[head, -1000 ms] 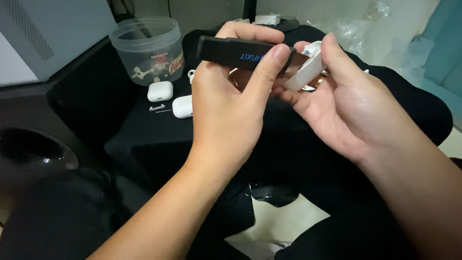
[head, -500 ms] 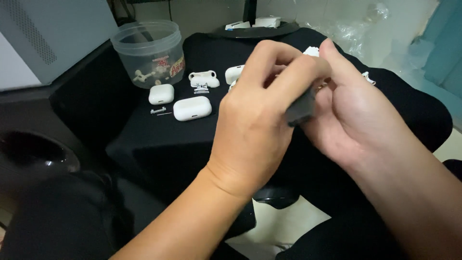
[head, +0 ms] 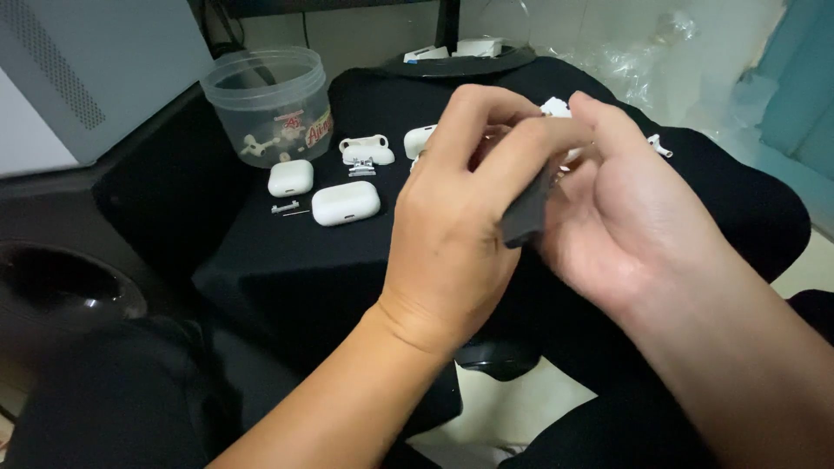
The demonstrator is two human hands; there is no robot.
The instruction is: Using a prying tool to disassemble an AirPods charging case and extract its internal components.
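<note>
Two hands [head: 460, 217] [head: 625, 217] pinch a dark, slim, bar-shaped tool [head: 526, 213].

1. Your left hand [head: 452, 217] is raised mid-scene with its back toward you, the forearm running up from the near left.
2. Its fingers [head: 512, 148] curl over to the right, pinched shut on a dark flat tool [head: 527, 213].
3. Your right hand [head: 634, 217] sits just right of it, touching, palm turned left, fingers pointing far.
4. Your right forearm runs down to the near right corner.
</note>
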